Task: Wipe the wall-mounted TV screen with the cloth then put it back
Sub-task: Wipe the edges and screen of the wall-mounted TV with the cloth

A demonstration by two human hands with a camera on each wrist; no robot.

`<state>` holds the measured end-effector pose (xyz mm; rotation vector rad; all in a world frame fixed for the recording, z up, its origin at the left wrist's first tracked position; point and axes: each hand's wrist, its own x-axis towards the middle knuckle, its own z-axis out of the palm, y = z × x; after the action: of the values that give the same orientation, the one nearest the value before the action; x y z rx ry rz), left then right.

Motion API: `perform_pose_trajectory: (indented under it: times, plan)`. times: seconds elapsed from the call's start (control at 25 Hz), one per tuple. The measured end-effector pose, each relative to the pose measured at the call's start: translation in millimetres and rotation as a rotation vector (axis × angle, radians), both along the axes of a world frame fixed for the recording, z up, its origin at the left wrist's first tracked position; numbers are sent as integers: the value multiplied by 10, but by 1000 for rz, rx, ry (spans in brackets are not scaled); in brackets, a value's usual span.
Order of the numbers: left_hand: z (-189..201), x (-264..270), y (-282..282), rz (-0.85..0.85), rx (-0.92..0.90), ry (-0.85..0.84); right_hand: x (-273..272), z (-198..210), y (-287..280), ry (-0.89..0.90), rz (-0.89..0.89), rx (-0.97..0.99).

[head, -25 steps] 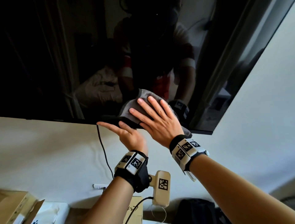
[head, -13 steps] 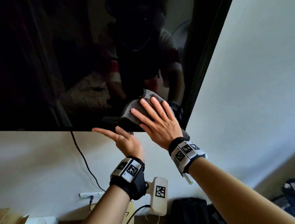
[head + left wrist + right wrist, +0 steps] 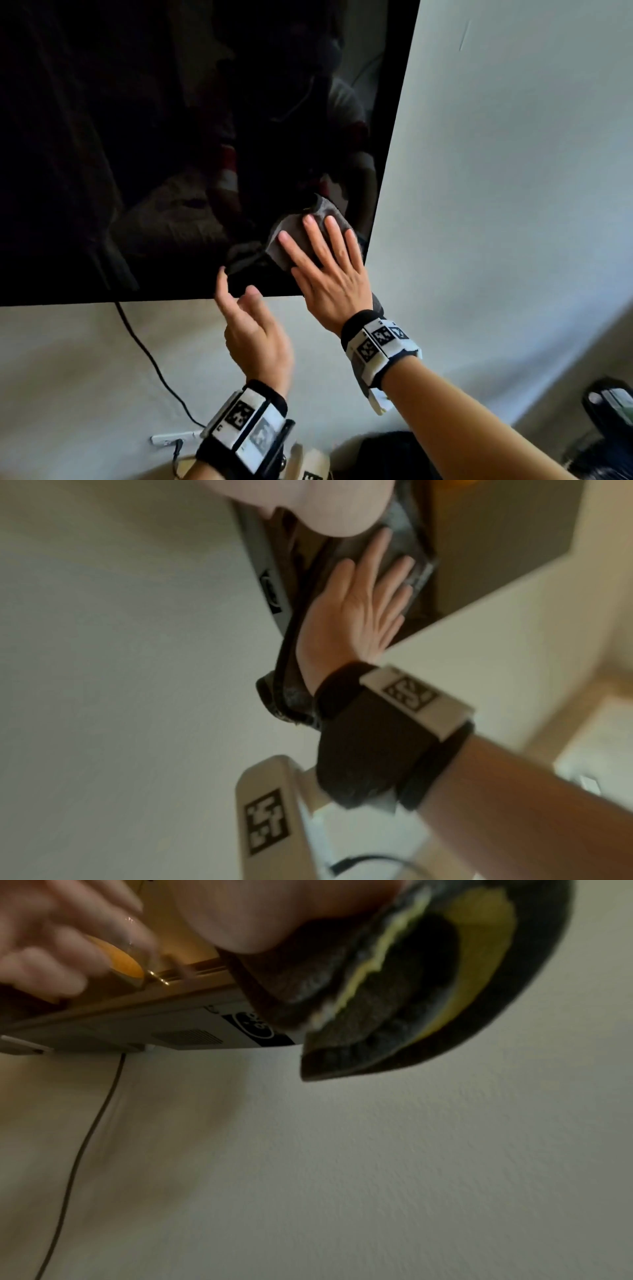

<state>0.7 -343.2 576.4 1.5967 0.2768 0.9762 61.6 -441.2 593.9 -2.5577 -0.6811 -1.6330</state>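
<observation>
The wall-mounted TV screen is dark and glossy and fills the upper left of the head view. A grey cloth lies against its lower right corner. My right hand presses flat on the cloth with its fingers spread and straight. In the left wrist view the right hand lies the same way on the cloth. A folded end of the cloth hangs below the TV's bottom edge. My left hand is just below the screen, fingers relaxed, index tip touching the bottom edge and holding nothing.
A black cable runs from under the TV down the wall to a white socket. Bare white wall lies right of the TV. A black bag and a dark object sit low on the floor.
My right hand has slid the cloth rightward along the bottom of the screen to its lower right corner. The left hand followed, and its index finger rose to the TV's edge.
</observation>
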Motion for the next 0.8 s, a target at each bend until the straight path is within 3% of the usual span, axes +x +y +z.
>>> perform_pose_trajectory:
  times: [0.08, 0.2, 0.28, 0.4, 0.52, 0.64, 0.72, 0.8]
  plan:
    - [101, -36, -22, -141, 295, -262, -44, 29, 55, 31, 58, 76]
    - [115, 73, -35, -306, 756, -436, -151, 200, 207, 63, 155, 331]
    - [129, 177, -15, -407, 840, -455, -215, 314, 239, 89, 166, 506]
    - [154, 352, 66, -539, 957, -446, -191, 423, 115, 147, 233, 549]
    - [274, 523, 102, -386, 1233, -517, -141, 435, -168, 73, 306, 510]
    - [387, 638, 101, -200, 1456, -531, -202, 417, -424, 52, 464, 601]
    - [413, 688, 119, -24, 1509, -542, -291, 432, -516, 98, 557, 740]
    - [436, 703, 126, 83, 1506, -551, -296, 485, -551, 105, 649, 1047]
